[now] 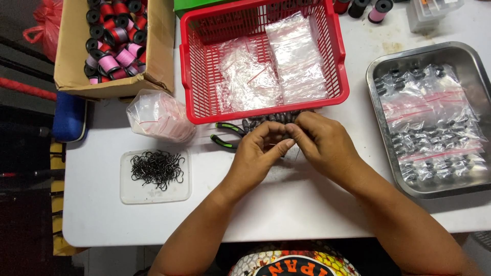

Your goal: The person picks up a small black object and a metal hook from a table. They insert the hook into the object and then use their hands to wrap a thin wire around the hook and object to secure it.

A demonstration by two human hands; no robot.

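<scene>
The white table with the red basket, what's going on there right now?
A person's left hand and right hand meet over a pile of small dark sinkers beside green-handled pliers. Nearby sit a red basket of clear bags, a tray of black hooks, a metal tray of filled bags and a box of thread spools.

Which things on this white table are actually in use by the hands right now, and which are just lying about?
In use:
left hand and right hand, fingertips together
row of small dark oval weights at the fingertips

Lying about:
green-handled pliers
clear shallow tray of black hooks
red plastic basket of clear bags
steel tray of filled bags
cardboard box of thread spools
</scene>
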